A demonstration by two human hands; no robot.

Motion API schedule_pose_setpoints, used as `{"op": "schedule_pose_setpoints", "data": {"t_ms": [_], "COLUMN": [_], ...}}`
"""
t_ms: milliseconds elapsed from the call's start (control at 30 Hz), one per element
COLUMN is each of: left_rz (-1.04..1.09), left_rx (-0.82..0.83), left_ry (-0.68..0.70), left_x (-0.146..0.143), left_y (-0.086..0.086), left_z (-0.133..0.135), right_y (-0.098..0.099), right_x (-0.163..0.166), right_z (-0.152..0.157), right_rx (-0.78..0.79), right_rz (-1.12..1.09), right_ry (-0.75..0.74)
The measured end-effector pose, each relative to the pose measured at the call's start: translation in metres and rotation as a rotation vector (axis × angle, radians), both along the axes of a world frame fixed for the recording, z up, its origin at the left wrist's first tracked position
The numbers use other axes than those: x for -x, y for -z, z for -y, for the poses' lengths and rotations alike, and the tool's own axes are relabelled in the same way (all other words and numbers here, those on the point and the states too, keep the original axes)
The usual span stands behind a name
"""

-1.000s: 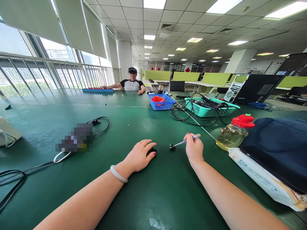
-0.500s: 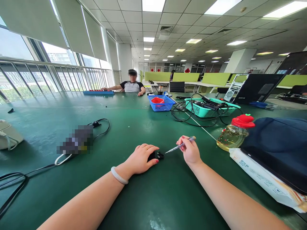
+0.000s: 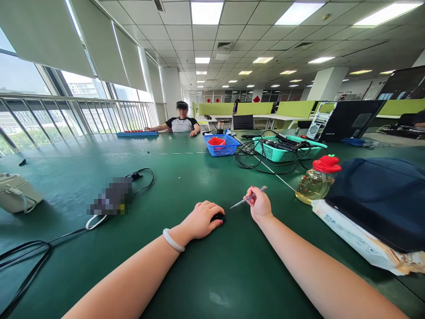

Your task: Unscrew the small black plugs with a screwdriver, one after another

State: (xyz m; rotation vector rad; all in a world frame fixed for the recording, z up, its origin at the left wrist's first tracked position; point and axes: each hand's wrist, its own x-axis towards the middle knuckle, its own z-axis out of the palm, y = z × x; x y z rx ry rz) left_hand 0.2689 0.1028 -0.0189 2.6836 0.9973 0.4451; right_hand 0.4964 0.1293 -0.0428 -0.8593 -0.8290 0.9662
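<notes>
My left hand [image 3: 206, 219] rests on the green table [image 3: 199, 266], its fingers and thumb closed around a small black part [image 3: 219, 217]. Most of that part is covered by the fingers, so its exact kind does not show. In my right hand [image 3: 260, 204] is a slim screwdriver [image 3: 239, 203] with a see-through handle, pinched between thumb and fingers. Its thin metal shaft slants down to the left. The tip ends just to the right of and above the black part, apparently not touching it.
At right lie a white packet [image 3: 352, 239], a dark blue cap-like item [image 3: 381, 195] and a red-lidded bottle [image 3: 314, 185]. Farther back are a blue basket [image 3: 222, 148] and a teal cable basket [image 3: 282, 154]. A cabled device [image 3: 111, 197] lies left. Someone [image 3: 182, 124] sits opposite.
The black part has turned or sunk deeper under the left fingers; its pale metal detail no longer shows. The screwdriver tip is slightly farther from it. The whole view has shifted a little.
</notes>
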Motion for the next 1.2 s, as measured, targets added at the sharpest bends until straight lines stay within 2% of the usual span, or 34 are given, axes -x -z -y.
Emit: {"op": "schedule_pose_setpoints", "data": {"t_ms": [233,400,500,600,700,833,933,1067,1200], "left_rz": [0.088,0.078,0.045,0.023,-0.001,-0.023,-0.016,0.070,0.116], "left_rx": [0.036,0.055,0.064,0.071,0.086,0.085,0.043,0.030,0.022], "left_ry": [-0.068,-0.113,-0.115,-0.162,-0.285,-0.552,-0.706,-0.994,-1.180], "left_x": [0.002,0.012,0.031,0.067,0.119,0.196,0.243,0.272,0.272], "left_y": [0.005,0.004,0.002,-0.003,-0.010,-0.017,-0.021,-0.032,-0.045], "left_z": [-0.002,0.012,0.029,0.046,0.057,0.062,0.067,0.085,0.106], "right_y": [0.002,0.002,0.002,0.002,0.003,0.004,0.005,0.006,0.006], "right_x": [-0.003,-0.003,-0.004,-0.004,-0.004,-0.005,-0.005,-0.005,-0.006], "right_z": [-0.002,-0.002,-0.001,-0.001,-0.001,-0.003,-0.004,-0.004,-0.004], "right_rx": [0.018,0.011,0.011,0.009,0.007,0.013,0.019,0.019,0.020], "right_rz": [-0.023,-0.049,-0.065,-0.078,-0.085,-0.086,-0.080,-0.077,-0.080], "right_ry": [0.020,0.042,0.040,0.034,0.030,0.037,0.042,0.045,0.042]}}
